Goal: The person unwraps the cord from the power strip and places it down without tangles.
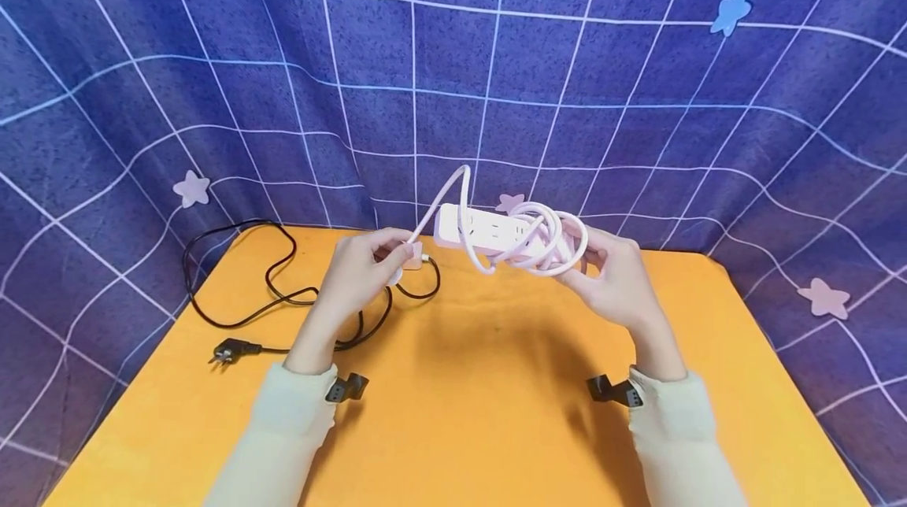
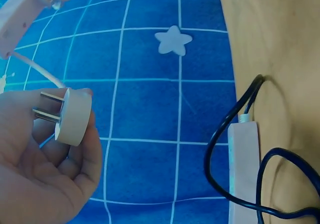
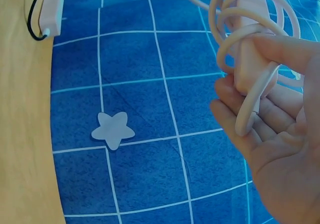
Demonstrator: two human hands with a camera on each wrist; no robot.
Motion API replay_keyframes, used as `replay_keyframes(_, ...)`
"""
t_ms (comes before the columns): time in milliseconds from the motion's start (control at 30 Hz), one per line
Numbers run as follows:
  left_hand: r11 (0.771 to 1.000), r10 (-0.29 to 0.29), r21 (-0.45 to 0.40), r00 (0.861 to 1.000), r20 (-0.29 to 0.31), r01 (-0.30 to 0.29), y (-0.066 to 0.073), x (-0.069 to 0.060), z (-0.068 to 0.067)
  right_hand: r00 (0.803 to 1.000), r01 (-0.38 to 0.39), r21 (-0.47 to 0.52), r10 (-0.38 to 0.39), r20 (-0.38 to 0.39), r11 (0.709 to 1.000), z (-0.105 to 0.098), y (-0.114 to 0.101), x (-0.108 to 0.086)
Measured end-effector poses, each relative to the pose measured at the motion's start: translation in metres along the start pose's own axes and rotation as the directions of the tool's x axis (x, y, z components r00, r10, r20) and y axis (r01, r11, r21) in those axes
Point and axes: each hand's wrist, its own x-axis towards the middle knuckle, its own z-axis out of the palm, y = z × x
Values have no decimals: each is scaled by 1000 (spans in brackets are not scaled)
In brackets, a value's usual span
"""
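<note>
My left hand pinches the round white plug, its metal prongs bare in the left wrist view. A pale cord arcs from it to a white power strip held above the table. With thumb and fingers, my right hand grips that strip's right end, where loops of the cord wind around it. Beyond the left hand lies a second white strip with a black cord; the left hand hides most of it in the head view.
The black cord curls over the left of the orange table and partly past its edge. Its black plug lies left of my left forearm. A blue gridded curtain with star shapes hangs behind the table and along both sides.
</note>
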Motion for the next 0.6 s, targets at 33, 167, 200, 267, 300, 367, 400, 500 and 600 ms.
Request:
replay_keyframes(33,1000,-1,6,1000,-16,1,0,0,-1,1000,-2,-5,2,7,1000,1,1,-1)
replay_keyframes(167,1000,4,7,998,-67,-3,-1,-1,-5,1000,8,-49,-7,23,999,1,4,-3)
replay_keyframes(200,1000,6,8,997,-75,-6,-1,-1,-6,1000,15,-66,-13,27,998,1,4,-4)
replay_keyframes(267,1000,8,7,996,-88,-8,-2,-1,-8,999,25,-102,-21,37,994,0,6,-6)
replay_keyframes(300,1000,9,5,996,-93,-9,-2,-1,-8,999,31,-121,-26,44,992,0,7,-7)
replay_keyframes(367,1000,8,-2,994,-107,-9,-2,-1,-10,998,43,-159,-35,56,986,0,9,-9)
replay_keyframes(400,1000,10,-6,994,-112,-11,-2,-1,-11,998,45,-173,-35,61,984,0,10,-10)
replay_keyframes(500,1000,16,-21,991,-136,-19,-2,0,-12,997,54,-197,-42,65,979,1,12,-11)
replay_keyframes(600,999,29,-18,985,-169,-33,-1,0,-12,997,47,-197,-35,62,979,2,14,-11)
